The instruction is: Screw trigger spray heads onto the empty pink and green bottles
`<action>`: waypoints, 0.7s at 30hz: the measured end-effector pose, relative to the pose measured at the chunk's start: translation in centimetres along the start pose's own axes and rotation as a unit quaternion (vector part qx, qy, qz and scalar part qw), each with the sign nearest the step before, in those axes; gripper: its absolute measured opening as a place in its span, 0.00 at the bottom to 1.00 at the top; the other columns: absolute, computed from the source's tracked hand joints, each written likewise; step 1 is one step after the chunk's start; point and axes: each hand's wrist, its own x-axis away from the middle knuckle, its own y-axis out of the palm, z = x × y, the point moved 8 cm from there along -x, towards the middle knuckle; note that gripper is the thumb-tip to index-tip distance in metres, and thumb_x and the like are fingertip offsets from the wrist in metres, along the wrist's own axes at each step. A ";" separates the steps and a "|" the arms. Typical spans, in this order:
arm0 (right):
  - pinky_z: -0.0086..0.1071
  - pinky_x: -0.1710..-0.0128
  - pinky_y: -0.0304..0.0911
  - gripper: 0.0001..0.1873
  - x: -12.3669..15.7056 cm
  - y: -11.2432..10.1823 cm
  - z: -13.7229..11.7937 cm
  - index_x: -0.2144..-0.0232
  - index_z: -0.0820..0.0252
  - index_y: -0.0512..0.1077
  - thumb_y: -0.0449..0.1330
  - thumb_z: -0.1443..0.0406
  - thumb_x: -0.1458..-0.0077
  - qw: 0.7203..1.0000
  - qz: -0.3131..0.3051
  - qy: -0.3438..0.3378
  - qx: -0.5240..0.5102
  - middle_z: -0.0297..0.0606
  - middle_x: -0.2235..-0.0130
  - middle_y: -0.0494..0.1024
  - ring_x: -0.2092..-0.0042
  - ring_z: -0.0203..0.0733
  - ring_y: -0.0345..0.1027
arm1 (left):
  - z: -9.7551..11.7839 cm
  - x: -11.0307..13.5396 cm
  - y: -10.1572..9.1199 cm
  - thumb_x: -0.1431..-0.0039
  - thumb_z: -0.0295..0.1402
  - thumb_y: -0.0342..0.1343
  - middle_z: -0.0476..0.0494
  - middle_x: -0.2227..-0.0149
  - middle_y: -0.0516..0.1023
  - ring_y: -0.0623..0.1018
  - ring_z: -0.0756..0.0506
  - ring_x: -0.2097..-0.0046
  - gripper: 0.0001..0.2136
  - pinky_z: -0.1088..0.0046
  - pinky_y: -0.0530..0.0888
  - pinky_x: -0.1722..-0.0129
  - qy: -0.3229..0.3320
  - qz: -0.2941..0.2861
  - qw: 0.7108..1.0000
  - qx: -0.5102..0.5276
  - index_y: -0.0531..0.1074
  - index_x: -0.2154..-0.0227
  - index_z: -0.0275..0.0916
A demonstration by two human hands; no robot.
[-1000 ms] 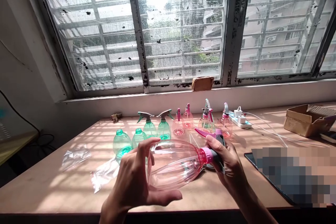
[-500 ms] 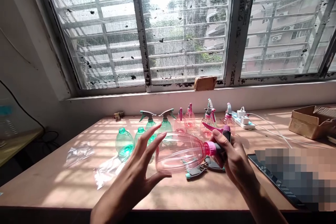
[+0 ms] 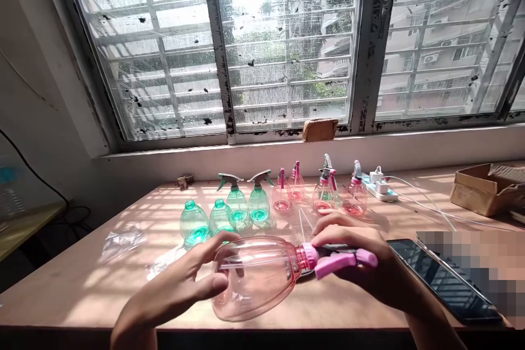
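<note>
A clear pink spray bottle (image 3: 258, 279) lies sideways in the air above the near part of the table, base to the left. My left hand (image 3: 180, 279) grips its base end, thumb on the near side and fingers round the far side. At the neck, my right hand (image 3: 365, 246) is wrapped over the spray head; its pink trigger (image 3: 336, 265) points toward me, below the fingers. The pink collar (image 3: 310, 256) sits on the bottle neck. A thin clear tube shows inside the bottle. The loose dark spray heads on the table are mostly hidden behind my right hand and the bottle.
Behind stand open green bottles (image 3: 194, 223), green spray bottles (image 3: 258, 202) and several pink spray bottles (image 3: 281, 194). Clear plastic bags (image 3: 123, 241) lie left. A power strip (image 3: 381, 190), a cardboard box (image 3: 478, 191) and a dark tablet-like device (image 3: 447, 279) are on the right.
The spray bottle has come lower and left, and its trigger has swung from the far side to the near side. My left hand has closed on the base; my right hand has turned over the head.
</note>
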 end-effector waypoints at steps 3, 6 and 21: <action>0.47 0.42 0.73 0.16 -0.4 0.7 -1.2 0.47 0.49 0.81 0.70 0.69 0.35 0.996 -0.029 -0.072 0.043 0.39 0.56 0.87 0.50 0.51 0.78 | -1.6 0.4 -1.0 0.41 0.72 0.49 0.34 0.41 0.86 0.81 0.24 0.37 0.43 0.41 0.79 0.39 -0.048 0.055 0.996 -0.041 0.77 0.36 0.46; 0.54 0.35 0.66 0.18 -0.4 0.4 -1.7 0.44 0.47 0.80 0.67 0.69 0.32 0.991 -0.009 -0.107 0.078 0.39 0.53 0.87 0.46 0.52 0.76 | -0.2 0.1 -0.6 0.31 0.64 0.44 0.39 0.53 0.91 0.85 0.28 0.43 0.34 0.46 0.81 0.40 -0.007 0.043 0.999 -0.008 0.86 0.48 0.47; 0.45 0.47 0.77 0.18 1.5 -5.2 4.9 0.41 0.52 0.80 0.63 0.55 0.28 0.976 0.027 0.139 0.167 0.45 0.43 0.87 0.46 0.56 0.83 | -7.5 3.7 -12.5 0.41 0.54 0.67 0.34 0.38 0.78 0.80 0.28 0.37 0.31 0.49 0.83 0.41 -0.086 0.361 0.928 0.014 0.63 0.44 0.43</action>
